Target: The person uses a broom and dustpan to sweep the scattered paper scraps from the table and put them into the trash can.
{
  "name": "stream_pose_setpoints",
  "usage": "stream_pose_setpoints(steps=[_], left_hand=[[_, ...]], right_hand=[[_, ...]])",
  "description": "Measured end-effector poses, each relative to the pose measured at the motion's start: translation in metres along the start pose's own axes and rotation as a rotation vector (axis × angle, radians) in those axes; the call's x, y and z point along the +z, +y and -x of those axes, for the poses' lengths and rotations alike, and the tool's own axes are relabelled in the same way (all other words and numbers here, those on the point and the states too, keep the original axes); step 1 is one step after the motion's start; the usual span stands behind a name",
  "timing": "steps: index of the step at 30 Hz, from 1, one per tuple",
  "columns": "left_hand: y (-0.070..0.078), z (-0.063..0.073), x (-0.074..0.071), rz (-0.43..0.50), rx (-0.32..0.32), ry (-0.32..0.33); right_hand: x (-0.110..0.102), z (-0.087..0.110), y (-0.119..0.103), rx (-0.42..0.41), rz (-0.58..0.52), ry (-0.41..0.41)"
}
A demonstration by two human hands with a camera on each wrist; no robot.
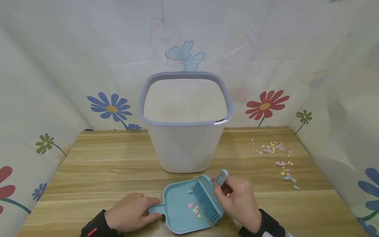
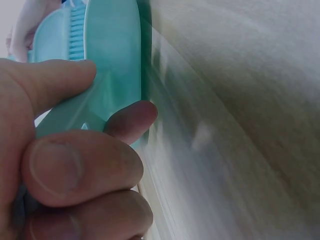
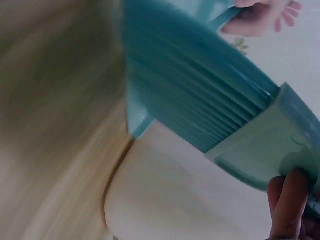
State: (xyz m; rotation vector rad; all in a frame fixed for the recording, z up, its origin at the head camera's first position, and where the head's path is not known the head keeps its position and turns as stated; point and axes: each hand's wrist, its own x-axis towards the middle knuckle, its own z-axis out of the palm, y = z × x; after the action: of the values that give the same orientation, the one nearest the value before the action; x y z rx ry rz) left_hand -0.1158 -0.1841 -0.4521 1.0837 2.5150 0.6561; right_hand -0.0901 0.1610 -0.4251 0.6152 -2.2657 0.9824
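Observation:
A light blue dustpan (image 1: pixel 180 194) lies on the table in front of the bin, its handle to the left. My left hand (image 1: pixel 131 212) grips that handle between thumb and fingers. My right hand (image 1: pixel 238 200) holds a matching hand brush (image 1: pixel 208 197) by its handle, with the bristles at the dustpan's right edge. A few paper scraps (image 1: pixel 190 205) in pink and yellow rest inside the pan. In the right wrist view the brush's bristles (image 3: pixel 185 75) point toward the pan, and the fingers (image 3: pixel 290 205) are at the brush's base.
A white bin (image 1: pixel 185 148) with a grey-blue rim stands behind the dustpan. More coloured paper scraps (image 1: pixel 273 148) are scattered over the right side of the wooden table (image 1: pixel 103 164). A flower-printed cloth (image 1: pixel 74 65) hangs behind and on both sides.

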Motion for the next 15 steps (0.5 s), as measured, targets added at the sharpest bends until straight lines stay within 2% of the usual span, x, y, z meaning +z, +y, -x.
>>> stream_pose_setpoints(steps=[2,4,9,15], left_hand=[[-0.001,0.000,0.001,0.008,0.003,-0.001],[-0.003,0.002,0.002,0.025,0.004,-0.001],[-0.013,0.013,0.002,0.075,-0.011,0.001],[-0.027,0.036,-0.005,0.164,-0.062,0.013]], right_hand=[[-0.001,0.000,0.000,0.046,-0.066,0.033],[-0.004,0.000,0.001,0.071,-0.084,0.062],[-0.016,0.001,0.009,0.104,-0.059,0.105],[-0.031,0.008,0.020,0.161,-0.009,0.123]])
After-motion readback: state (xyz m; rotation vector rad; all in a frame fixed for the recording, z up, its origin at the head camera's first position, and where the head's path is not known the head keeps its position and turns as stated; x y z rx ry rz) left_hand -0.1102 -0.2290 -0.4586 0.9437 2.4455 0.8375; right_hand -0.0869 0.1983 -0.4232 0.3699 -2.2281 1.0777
